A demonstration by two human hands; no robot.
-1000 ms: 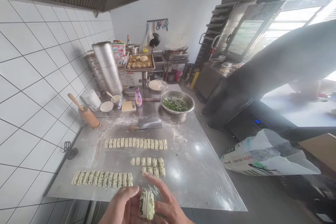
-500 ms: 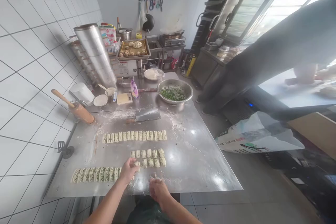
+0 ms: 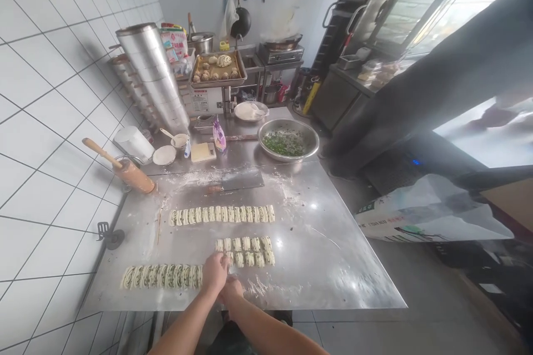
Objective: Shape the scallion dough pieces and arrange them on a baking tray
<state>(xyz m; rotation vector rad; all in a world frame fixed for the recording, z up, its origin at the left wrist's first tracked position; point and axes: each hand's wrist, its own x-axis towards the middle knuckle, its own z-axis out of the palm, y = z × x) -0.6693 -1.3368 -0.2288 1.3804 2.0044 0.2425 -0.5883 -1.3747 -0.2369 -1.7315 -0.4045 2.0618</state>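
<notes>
Two hands meet at the near edge of the table (image 3: 333, 266). The left hand (image 3: 215, 272) curls down onto dough, with the near row of cut pieces (image 3: 162, 276) just to its left and the small cluster (image 3: 247, 251) just beyond its fingers. Whether it grips a piece, I cannot tell. The right hand (image 3: 232, 289) bunches against it, fingers hidden, grip unclear. Farther beyond lie a longer row (image 3: 222, 214) and a cleaver (image 3: 237, 180).

A commercial kitchen — white-tiled wall (image 3: 50, 94), floured steel worktable (image 3: 333, 266), rows of cut scallion dough (image 3: 222, 214), stacked steamer tins (image 3: 154, 77), a tray of buns (image 3: 216, 84) (already baked).
</notes>
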